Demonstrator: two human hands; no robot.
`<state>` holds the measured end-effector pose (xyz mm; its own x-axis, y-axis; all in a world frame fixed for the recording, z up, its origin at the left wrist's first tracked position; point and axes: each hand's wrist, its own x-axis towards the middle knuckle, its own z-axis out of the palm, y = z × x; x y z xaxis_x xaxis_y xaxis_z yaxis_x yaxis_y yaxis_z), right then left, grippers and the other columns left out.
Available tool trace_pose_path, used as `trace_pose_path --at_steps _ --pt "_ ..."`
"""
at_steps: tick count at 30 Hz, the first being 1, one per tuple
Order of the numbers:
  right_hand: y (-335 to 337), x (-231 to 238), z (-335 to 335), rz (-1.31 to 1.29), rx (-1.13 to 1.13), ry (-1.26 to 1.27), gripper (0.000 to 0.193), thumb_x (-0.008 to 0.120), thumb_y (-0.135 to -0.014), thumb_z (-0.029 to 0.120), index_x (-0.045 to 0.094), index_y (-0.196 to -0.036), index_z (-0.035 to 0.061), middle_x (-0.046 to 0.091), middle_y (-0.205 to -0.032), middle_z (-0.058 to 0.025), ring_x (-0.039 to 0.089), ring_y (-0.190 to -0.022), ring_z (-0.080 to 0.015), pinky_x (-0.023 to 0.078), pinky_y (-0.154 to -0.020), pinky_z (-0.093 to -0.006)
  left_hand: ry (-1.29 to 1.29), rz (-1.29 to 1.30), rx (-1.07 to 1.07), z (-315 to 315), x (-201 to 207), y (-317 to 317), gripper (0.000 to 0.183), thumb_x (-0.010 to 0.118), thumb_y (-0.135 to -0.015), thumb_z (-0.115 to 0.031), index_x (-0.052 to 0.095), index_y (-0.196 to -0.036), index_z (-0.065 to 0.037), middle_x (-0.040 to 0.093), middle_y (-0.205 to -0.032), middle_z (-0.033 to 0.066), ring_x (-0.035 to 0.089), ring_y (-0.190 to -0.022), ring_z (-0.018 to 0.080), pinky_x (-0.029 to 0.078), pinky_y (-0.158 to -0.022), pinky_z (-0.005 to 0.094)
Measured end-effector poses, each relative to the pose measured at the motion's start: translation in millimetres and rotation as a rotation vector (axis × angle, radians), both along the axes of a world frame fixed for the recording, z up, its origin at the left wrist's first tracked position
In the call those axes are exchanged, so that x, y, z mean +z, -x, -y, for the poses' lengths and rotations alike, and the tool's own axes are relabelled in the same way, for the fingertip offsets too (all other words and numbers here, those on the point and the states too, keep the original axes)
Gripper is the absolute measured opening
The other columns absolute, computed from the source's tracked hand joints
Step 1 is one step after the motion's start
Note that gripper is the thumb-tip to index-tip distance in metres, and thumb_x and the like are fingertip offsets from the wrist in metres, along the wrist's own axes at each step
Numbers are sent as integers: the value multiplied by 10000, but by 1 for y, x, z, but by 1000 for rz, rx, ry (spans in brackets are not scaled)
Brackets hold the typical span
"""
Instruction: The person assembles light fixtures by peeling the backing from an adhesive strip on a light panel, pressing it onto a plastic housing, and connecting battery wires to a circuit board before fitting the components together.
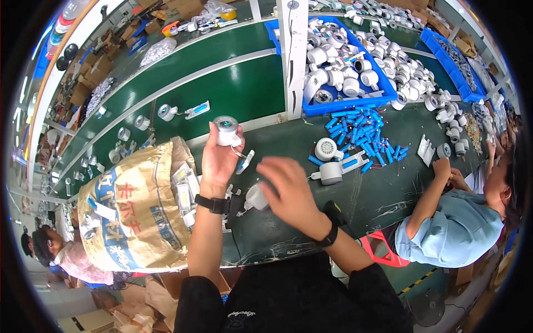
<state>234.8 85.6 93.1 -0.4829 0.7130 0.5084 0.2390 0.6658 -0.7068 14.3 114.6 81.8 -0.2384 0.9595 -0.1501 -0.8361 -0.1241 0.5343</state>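
Observation:
Raised over the bench, my left hand (216,164) is closed around a white round fan housing (226,133), its dark circular face turned up. A thin wire hangs from it toward a small white handle piece with a blue battery (245,162). My right hand (294,194) is just to the right, fingers stretched out and slightly blurred, with nothing visible in them. Partly under its fingers, another white housing (256,196) lies on the bench. Farther right rest a white housing with a slotted grille (326,149) and a white housing joined to a battery handle (331,173).
Many blue batteries (361,130) are heaped ahead, before a blue crate (350,104) full of white housings. An open woven sack (139,205) of white parts stands at left. A white post (292,61) rises before the green conveyor (239,83) carrying parts. A co-worker (449,227) sits at right.

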Motion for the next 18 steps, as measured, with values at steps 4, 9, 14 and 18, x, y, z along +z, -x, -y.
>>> trace_pose_path --at_steps 4,9,14,18 --pt "33 5 -26 -122 -191 -28 343 762 -841 129 645 -1159 74 611 -1278 -124 567 -1207 -357 404 -1041 -462 -23 -37 -38 0 13 -14 430 605 -1017 -436 570 -1208 -53 646 -1162 94 632 -1073 245 526 -842 349" --pt "47 -23 -49 -169 -16 134 322 725 -902 135 584 -1185 69 705 -1072 -71 641 -1071 -265 460 -938 -375 -8 -174 101 -9 31 -31 399 643 -1004 -406 575 -1216 -75 635 -1166 74 609 -1121 220 485 -921 330" --pt "52 -5 -65 -418 66 537 122 575 -1021 71 589 -1124 7 671 -869 -72 675 -812 -116 510 -718 -274 80 -364 61 -18 14 12 336 716 -974 -292 611 -1227 -98 667 -1157 18 603 -1123 166 466 -986 320" --pt "69 -7 -102 -465 85 562 121 616 -1009 87 575 -1086 5 671 -845 -59 655 -732 -101 502 -674 -264 97 -616 -3 -36 24 31 488 828 -877 -216 571 -1258 -51 669 -1150 35 615 -1106 152 457 -1006 330"
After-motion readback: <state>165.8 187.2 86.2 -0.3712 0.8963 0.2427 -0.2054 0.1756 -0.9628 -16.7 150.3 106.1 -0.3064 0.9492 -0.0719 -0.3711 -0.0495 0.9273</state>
